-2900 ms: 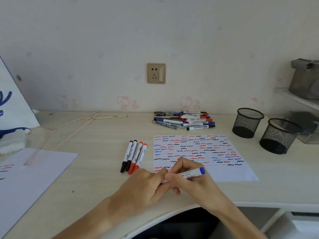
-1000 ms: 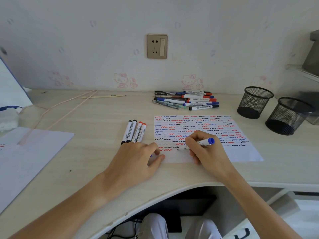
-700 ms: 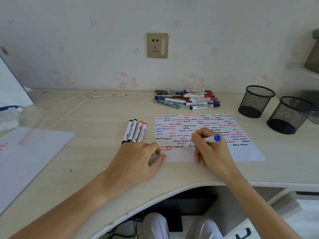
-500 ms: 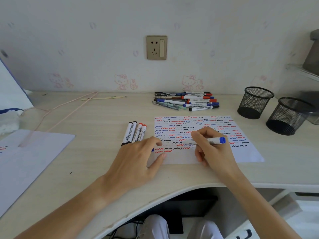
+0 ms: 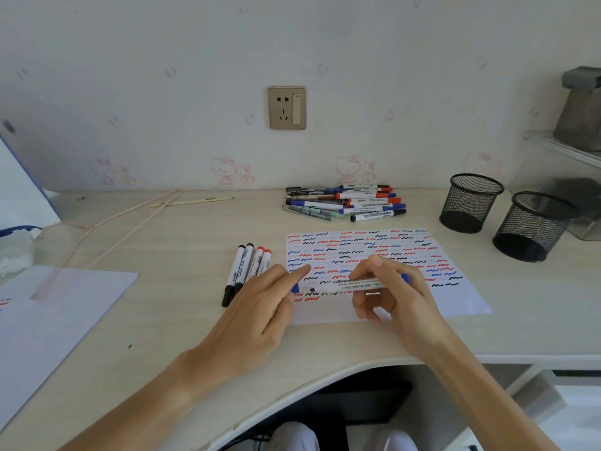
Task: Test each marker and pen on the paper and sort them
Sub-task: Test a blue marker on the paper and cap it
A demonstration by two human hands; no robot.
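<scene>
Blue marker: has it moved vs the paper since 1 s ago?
Yes. The blue marker in the right hand has lifted off the paper and turned level, its tip now pointing left toward the left hand instead of writing.

Print on the marker point(image 5: 356, 284) barrels is too small to read
</scene>
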